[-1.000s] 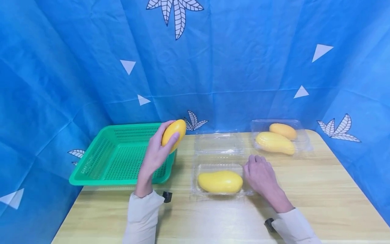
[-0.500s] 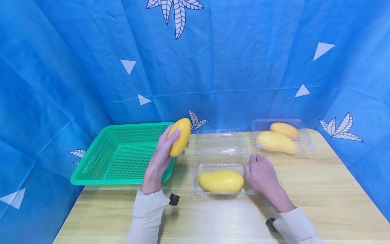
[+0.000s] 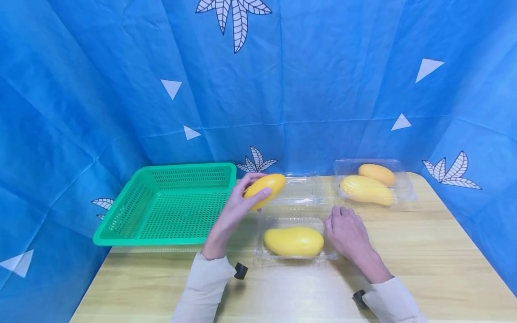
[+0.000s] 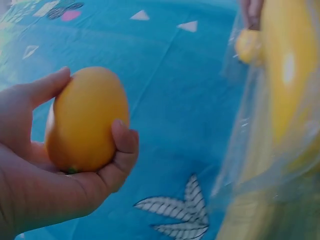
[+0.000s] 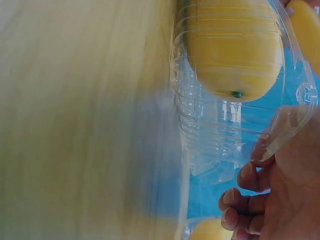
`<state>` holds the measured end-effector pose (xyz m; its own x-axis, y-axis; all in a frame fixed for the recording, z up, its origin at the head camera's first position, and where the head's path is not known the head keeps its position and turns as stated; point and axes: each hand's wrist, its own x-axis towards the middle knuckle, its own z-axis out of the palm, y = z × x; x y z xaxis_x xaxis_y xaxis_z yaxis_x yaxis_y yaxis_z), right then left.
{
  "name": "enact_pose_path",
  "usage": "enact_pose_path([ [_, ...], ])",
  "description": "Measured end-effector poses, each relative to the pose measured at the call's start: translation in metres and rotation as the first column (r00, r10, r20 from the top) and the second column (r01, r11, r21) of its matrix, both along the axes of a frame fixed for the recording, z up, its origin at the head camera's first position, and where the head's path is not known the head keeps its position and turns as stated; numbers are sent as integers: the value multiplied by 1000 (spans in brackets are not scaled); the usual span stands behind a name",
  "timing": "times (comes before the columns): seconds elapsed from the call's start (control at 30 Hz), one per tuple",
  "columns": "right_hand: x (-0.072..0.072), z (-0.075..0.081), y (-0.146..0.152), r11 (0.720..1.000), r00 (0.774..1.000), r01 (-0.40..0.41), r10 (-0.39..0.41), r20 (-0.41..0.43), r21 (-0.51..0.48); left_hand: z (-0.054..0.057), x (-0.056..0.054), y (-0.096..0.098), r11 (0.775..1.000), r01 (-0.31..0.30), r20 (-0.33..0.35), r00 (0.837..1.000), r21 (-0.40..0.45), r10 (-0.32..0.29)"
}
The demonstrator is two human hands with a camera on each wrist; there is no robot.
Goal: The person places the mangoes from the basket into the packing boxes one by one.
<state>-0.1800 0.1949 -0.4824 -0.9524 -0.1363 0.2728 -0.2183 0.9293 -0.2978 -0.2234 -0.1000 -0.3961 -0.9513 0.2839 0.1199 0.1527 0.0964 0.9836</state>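
Note:
My left hand (image 3: 236, 204) grips a yellow-orange mango (image 3: 266, 190) above the table, left of and behind an opened clear plastic clamshell container (image 3: 258, 258). Thumb and fingers wrap this mango (image 4: 90, 120) in the left wrist view. A larger yellow mango (image 3: 293, 241) lies in the container's front half; the lid (image 3: 300, 190) is folded back behind it. My right hand (image 3: 347, 231) is at the container's right side, pinching its rim (image 5: 292, 127) between thumb and index finger, with the other fingers curled below.
A green perforated basket (image 3: 161, 241) stands on the left of the wooden table (image 3: 428, 255). Another clear container (image 3: 405, 179) at the back right holds a yellow mango (image 3: 365, 189) and a smaller orange mango (image 3: 377, 174). A blue patterned cloth (image 3: 335, 80) hangs behind.
My left hand has carried its mango rightward from beside the basket to over the container's lid area, tilting it along the way. The right hand has stayed at the container's edge.

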Motion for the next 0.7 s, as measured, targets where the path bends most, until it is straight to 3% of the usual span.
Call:
enact_pose_path([
  [0.17, -1, 0, 2, 1000, 1000, -1, 1, -11, 1, -14, -2, 15, 996, 90, 88, 992, 14, -91],
  [0.23, -1, 0, 2, 1000, 1000, -2, 2, -15, 2, -20, -3, 17, 988, 138, 153, 977, 72, -148],
  [0.33, -2, 0, 2, 1000, 1000, -3, 4, -18, 5, -25, -4, 18, 964, 199, 241, 941, 177, -239],
  [0.43, -2, -1, 3, 1000, 1000, -3, 4, -22, 5, -29, -5, 19, 942, 253, 261, 915, 220, -307],
  [0.5, -3, -1, 3, 1000, 1000, -3, 3, -24, 5, -31, -5, 19, 943, 279, 240, 917, 180, -317],
  [0.57, -3, -1, 3, 1000, 1000, -3, 3, -23, 5, -33, -5, 21, 953, 287, 205, 931, 99, -302],
  [0.7, -3, -1, 4, 1000, 1000, -3, 3, -19, 6, -36, -6, 26, 967, 243, 138, 963, -79, -231],
])
